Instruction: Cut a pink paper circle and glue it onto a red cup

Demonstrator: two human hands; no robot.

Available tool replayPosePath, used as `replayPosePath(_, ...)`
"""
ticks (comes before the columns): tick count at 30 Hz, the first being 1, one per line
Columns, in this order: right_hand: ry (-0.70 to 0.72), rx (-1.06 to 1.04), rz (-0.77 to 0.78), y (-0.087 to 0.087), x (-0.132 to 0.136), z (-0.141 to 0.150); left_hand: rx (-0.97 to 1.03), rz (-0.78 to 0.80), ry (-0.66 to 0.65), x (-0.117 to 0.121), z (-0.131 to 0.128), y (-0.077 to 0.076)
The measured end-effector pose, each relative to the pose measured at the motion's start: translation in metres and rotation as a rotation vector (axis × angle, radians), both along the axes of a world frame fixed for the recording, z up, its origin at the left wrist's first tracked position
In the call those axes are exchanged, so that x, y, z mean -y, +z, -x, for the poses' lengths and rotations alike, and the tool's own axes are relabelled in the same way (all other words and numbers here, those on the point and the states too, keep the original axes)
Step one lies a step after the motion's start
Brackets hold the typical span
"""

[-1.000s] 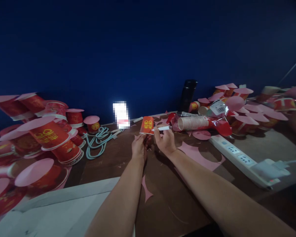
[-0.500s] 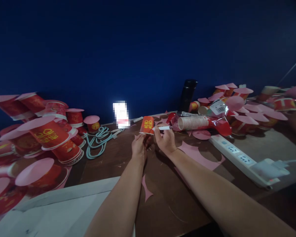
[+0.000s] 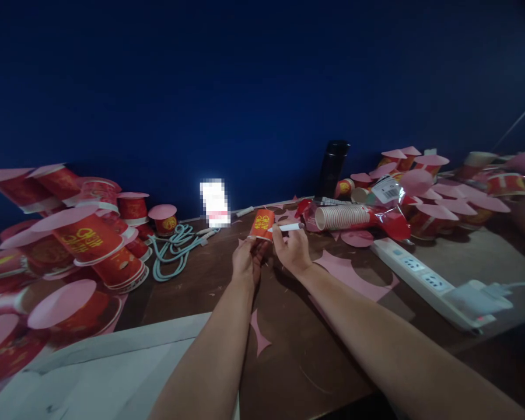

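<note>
While hands (image 3: 294,248) hold pen (image 3: 289,227) and red cup (image 3: 263,224), its yellow characters (image 3: 259,221) show.

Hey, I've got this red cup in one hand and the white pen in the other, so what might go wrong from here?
The white pen in your right hand points at the side of the red cup, so a slip might leave a stray mark.

Your left hand holds the cup near its rim, so it might twist.

The pink-topped cups at left are piled at a tilt; a bump could topple them.
</note>
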State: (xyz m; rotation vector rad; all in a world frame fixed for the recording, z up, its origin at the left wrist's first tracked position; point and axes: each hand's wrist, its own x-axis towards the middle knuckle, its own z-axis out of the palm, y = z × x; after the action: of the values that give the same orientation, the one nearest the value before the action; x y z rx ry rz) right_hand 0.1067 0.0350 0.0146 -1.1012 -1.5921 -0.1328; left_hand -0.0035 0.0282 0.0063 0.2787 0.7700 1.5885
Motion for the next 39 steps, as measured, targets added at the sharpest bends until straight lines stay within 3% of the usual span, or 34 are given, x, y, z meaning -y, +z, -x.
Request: replayPosePath(39,0.018,-0.028,0.096,0.0004,0.0036,0.0005,0.043,0.012,0.024,0.0000,0.0035,0.0047)
